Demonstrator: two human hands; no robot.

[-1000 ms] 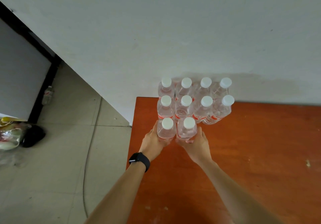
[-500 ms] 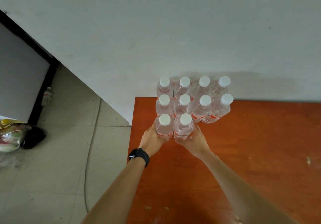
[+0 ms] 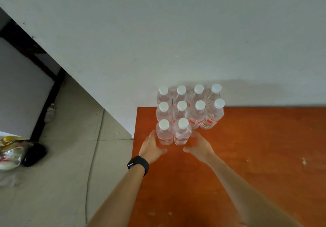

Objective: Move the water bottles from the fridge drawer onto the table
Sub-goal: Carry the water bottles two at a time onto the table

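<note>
Over the orange counter (image 3: 247, 147), the left hand (image 3: 151, 147), with a black watch (image 3: 138, 164) on its wrist, and the right hand (image 3: 200, 146) flank the two front water bottles (image 3: 165, 135). Each grip is wide and holds nothing. Whether the fingers touch the bottles is unclear. Behind, eight more bottles (image 3: 200, 115) stand upright in two rows against the white wall (image 3: 176, 32).

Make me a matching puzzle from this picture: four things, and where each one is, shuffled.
Things:
1. black watch
2. front two water bottles
3. lone bottle
4. table

Places:
A. against the white wall
B. on the floor, by the black frame
C. strapped round a wrist
D. standing between the left hand and right hand

Pairs: 1-C, 2-D, 3-B, 4-A.
</note>
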